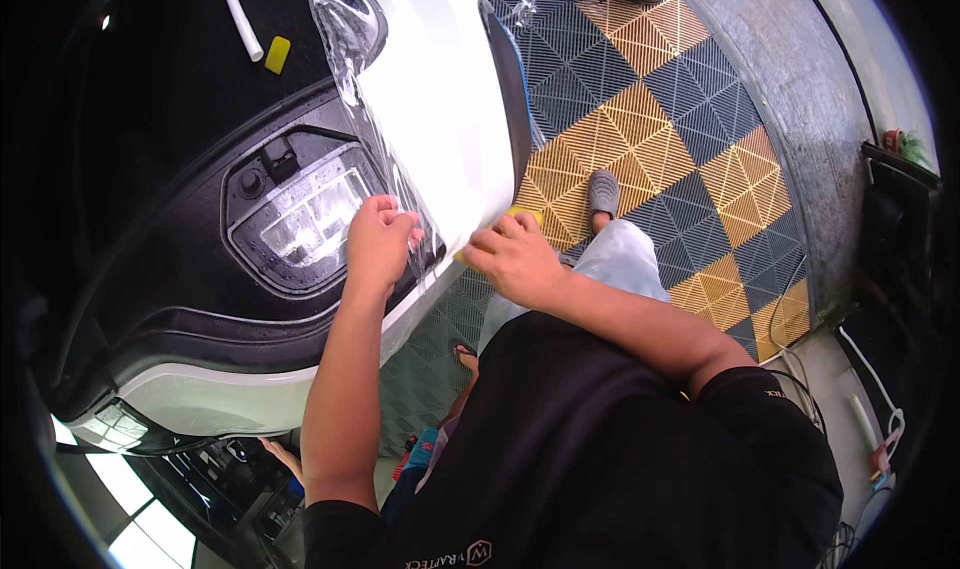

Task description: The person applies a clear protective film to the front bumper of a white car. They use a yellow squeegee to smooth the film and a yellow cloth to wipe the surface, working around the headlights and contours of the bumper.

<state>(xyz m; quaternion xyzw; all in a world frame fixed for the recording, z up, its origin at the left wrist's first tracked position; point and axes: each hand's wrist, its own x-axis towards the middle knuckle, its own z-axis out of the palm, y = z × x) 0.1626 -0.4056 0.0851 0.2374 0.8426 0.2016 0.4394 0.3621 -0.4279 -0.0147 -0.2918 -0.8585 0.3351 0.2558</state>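
The right hand [520, 262] covers most of a yellow tool [526, 213], leaving only slivers showing. Whether the left hand [380, 244] pinches the clear film [347, 74] beside it is unclear; above that hand, the top edge cuts off the film. Below it, another person [424, 451] is partly hidden.

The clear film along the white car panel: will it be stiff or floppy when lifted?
The clear film is probably floppy, since it gathers in loose wrinkles along the white car panel. It is likely light for its size, as it looks thin and see-through. Its folds might cling together where they already bunch.
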